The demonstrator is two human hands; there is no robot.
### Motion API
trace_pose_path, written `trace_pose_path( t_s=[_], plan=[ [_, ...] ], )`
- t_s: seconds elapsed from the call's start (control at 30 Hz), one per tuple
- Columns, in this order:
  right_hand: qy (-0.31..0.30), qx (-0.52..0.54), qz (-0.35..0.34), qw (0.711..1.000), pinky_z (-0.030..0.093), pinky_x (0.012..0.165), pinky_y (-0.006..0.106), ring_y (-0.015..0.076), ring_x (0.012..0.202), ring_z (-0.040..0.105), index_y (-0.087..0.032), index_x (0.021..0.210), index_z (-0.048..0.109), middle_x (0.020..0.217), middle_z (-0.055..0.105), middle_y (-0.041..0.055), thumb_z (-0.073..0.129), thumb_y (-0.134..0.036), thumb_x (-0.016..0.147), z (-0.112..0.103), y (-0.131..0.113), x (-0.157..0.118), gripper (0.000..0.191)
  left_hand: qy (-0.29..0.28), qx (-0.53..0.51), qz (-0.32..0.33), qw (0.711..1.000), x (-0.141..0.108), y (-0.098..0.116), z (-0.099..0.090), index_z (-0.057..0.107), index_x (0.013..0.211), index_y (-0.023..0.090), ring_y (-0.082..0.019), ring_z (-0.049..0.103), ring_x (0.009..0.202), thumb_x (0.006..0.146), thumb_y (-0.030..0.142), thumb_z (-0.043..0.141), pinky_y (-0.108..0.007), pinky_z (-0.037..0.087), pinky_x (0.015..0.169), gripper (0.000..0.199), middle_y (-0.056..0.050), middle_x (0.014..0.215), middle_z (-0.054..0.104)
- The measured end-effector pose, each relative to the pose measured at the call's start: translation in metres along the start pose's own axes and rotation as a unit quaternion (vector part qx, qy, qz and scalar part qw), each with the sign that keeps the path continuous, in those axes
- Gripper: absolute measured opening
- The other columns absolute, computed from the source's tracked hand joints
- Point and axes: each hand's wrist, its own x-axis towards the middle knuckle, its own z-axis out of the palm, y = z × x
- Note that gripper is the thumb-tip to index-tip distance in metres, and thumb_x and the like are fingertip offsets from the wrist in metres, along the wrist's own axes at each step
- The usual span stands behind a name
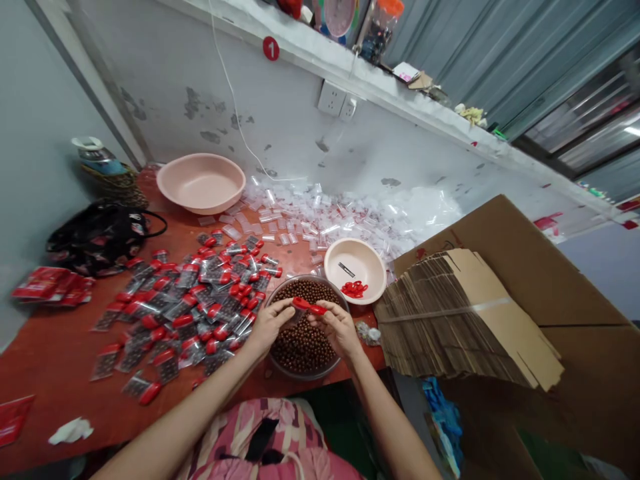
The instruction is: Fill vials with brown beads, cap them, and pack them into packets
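Note:
Both hands meet above a bowl (306,350) full of small round brown beads or balls. My left hand (273,325) is closed on a small transparent case with a red top (300,303); fingers hide part of the case. In my right hand (340,327), thumb and fingers pinch a small red plastic piece (317,309), its end close to the case's top; whether the two touch I cannot tell. Right behind the bowl stands a cream basin (361,257) holding several red pieces and a dark strip. To the left lies a heap of filled transparent cases with red caps (185,320).
Many transparent empty cases (320,213) lie along the wall. At the back left is a pink basin (200,180), near a black patterned bag (100,237). Strapped flat cardboard (450,327) leans at the right inside a large carton (590,293).

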Motion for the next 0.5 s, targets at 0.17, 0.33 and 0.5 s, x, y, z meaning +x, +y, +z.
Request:
trace_pose_path(
  t_s=[0.17,0.33,0.5],
  plan=[
    [-0.021,0.022,0.078,0.997,0.048,0.07,0.029,0.0144,0.077,0.059,-0.017,0.085,0.06,0.086,0.061,0.0027,0.065,-0.026,0.068,0.001,-0.004,0.003,0.02,-0.051,0.177,0.144,0.972,-0.002,-0.001,-0.002,0.066,0.093,0.02,-0.02,0.057,0.096,0.074,0.03,0.054,-0.039,0.041,0.09,0.024,-0.005,0.098,0.066],
    [-0.118,0.123,0.206,0.964,0.046,0.075,0.039,0.0158,0.076,0.059,-0.016,0.09,0.058,0.083,0.063,0.0038,0.058,-0.029,0.071,0.006,-0.004,0.006,0.024,-0.053,0.219,0.178,0.958,-0.003,-0.004,0.006,0.066,0.094,0.02,-0.019,0.054,0.099,0.077,0.028,0.052,-0.037,0.041,0.09,0.024,-0.007,0.103,0.062],
    [-0.02,0.206,0.202,0.957,0.046,0.075,0.04,0.0161,0.068,0.057,-0.015,0.074,0.059,0.066,0.062,0.0014,0.052,-0.024,0.065,0.013,0.015,0.012,0.014,-0.053,0.235,0.191,0.952,0.0,-0.009,0.01,0.065,0.095,0.019,-0.019,0.053,0.1,0.078,0.028,0.05,-0.037,0.04,0.092,0.024,-0.006,0.102,0.063]
  ],
)
